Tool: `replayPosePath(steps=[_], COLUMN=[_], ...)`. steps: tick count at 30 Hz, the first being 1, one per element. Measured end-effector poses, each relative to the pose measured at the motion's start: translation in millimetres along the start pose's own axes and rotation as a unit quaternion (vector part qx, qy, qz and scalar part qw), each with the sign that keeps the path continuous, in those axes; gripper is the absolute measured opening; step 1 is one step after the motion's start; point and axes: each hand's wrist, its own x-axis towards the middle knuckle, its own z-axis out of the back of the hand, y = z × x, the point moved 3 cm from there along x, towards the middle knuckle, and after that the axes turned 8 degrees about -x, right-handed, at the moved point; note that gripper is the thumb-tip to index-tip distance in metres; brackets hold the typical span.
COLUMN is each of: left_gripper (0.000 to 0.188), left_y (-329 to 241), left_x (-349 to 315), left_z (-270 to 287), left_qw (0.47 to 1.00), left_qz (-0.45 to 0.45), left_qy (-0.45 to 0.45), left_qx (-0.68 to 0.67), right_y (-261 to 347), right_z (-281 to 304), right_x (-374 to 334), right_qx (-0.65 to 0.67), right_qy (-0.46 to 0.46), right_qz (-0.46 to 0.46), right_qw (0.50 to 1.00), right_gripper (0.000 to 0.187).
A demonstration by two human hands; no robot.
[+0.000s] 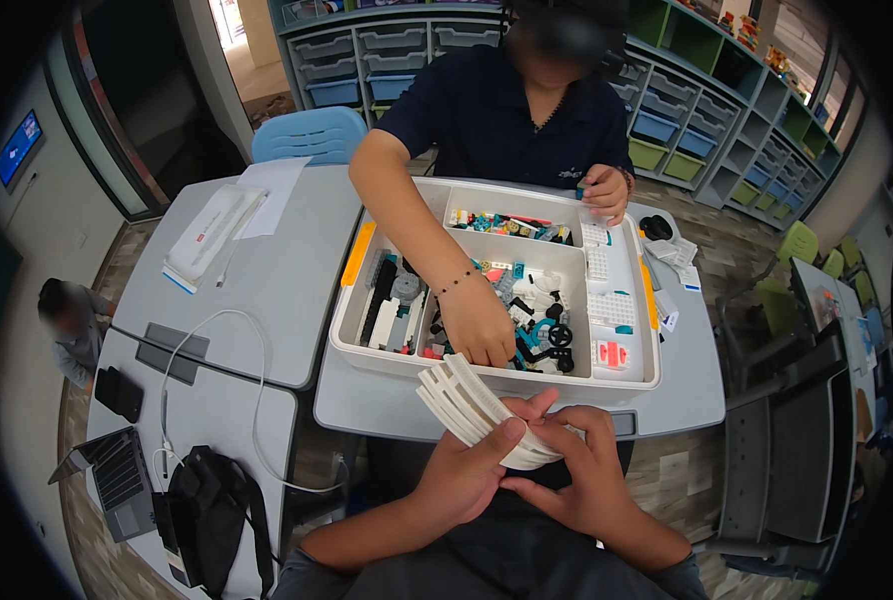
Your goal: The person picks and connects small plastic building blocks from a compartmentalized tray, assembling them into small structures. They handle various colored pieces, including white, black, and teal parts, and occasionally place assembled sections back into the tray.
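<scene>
A stack of white curved toothed strips is held above my lap, just in front of the near table edge. My left hand is closed round its lower part, thumb on top. My right hand has its fingers closed against the strips' right end. Just beyond stands a white divided storage box of building pieces. Across from me, another person reaches a hand into the middle compartment. That person's other hand holds a small teal piece over the box's right side.
A blue chair stands behind the left table. A white package, a white cable, a laptop and a black bag lie on the tables to my left. White bits and papers lie right of the box.
</scene>
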Motion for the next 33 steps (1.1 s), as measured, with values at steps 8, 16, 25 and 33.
replayPosePath(steps=[8, 16, 25, 33], left_gripper=[0.036, 0.055, 0.054, 0.053], left_y=[-3, -5, -47, -51], left_x=[-11, -7, -28, -15], left_z=[-5, -25, -46, -101], left_qw=[0.998, 0.996, 0.779, 0.489], left_qz=[-0.005, -0.062, 0.087, -0.149], left_qy=[-0.054, 0.053, 0.199, 0.173], left_qx=[0.02, 0.021, 0.588, 0.842], right_y=[5, -4, -39, -24], right_z=[-5, 25, 82, 81], right_x=[-2, 20, 27, 22], right_qx=[-0.088, -0.018, -0.019, -0.04], right_qy=[-0.075, -0.03, 0.008, 0.138], right_qz=[0.094, 0.074, 0.051, 0.227], right_qw=[0.989, 0.997, 0.998, 0.963], right_gripper=[0.059, 0.058, 0.052, 0.05])
